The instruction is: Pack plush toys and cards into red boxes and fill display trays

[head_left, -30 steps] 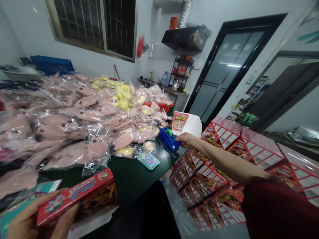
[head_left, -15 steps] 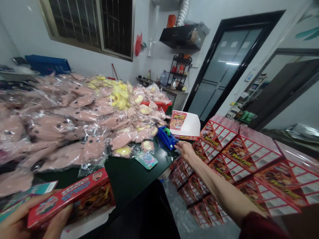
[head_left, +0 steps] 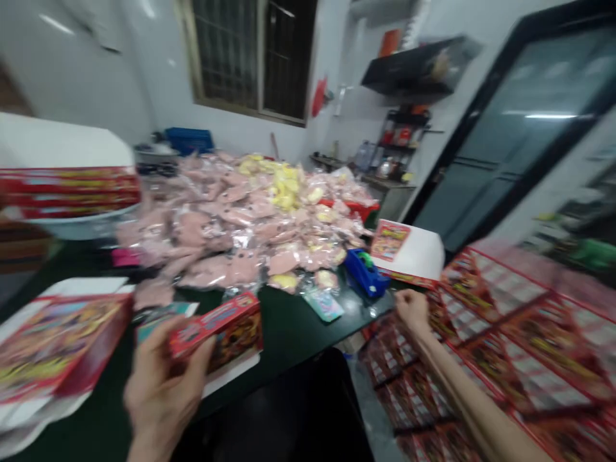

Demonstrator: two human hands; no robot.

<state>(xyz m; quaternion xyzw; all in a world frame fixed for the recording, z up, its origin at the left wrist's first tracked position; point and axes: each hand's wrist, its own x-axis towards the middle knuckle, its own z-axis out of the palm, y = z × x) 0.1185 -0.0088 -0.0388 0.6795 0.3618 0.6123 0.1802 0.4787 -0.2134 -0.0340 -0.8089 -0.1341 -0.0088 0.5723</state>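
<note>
My left hand (head_left: 166,378) grips one end of a red printed box (head_left: 235,333), thumb on the near side, above the front of the dark green table (head_left: 283,327). My right hand (head_left: 411,311) is closed beside the blue tape dispenser (head_left: 366,273), near the table's right edge; whatever its fingers hold is too small to make out. A white and red display box (head_left: 409,253) stands behind the dispenser. Between the hands lies a small teal packet (head_left: 325,305). Many bagged pink plush pieces (head_left: 212,269) cover the back of the table, with yellow ones (head_left: 286,186) among them.
At the left lies an open red and white carton (head_left: 62,340); behind it, stacked red and white cartons (head_left: 67,189) rest on a light blue basin (head_left: 86,224). Stacks of filled red boxes (head_left: 510,321) stand to the right, beside the table.
The view has swung left, bringing the left-hand cartons into sight. My right hand has drawn slightly away from the tape dispenser, its fingers now curled. My left hand still holds the red box.
</note>
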